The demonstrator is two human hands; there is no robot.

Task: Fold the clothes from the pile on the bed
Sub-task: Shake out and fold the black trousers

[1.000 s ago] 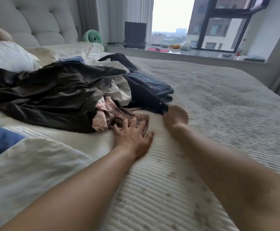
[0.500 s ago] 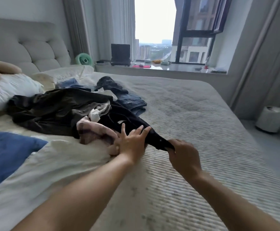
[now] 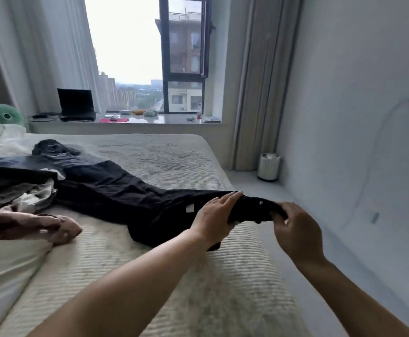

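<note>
White bin point(image 3: 268, 167): It stands on the floor by the wall, past the corner of the bed. Something pale sits in its top. I cannot tell what it is.
Black garment point(image 3: 116, 190): It lies long across the bed, from the pile out to my hands at the bed's edge. It has a small white tag on it.
My left hand point(image 3: 217, 215): My fingers lie over the top of the black garment near its end, and my thumb goes under it. I am holding it.
My right hand point(image 3: 296, 229): My fingers are curled and pinch the very end of the black garment, lifting it a little.
Pile of clothes point(image 3: 16, 188): It is on the left side of the bed. I see dark, grey and white things, and a pink piece point(image 3: 35, 224) at the front.
Bed point(image 3: 174, 276): It has a pale ribbed cover.
Room: A window sill point(image 3: 150, 120) runs behind the bed. On it stand a black laptop point(image 3: 77, 105) and some small things. A green fan point(image 3: 3, 116) is at the left. Curtains hang on both sides of the window.
</note>
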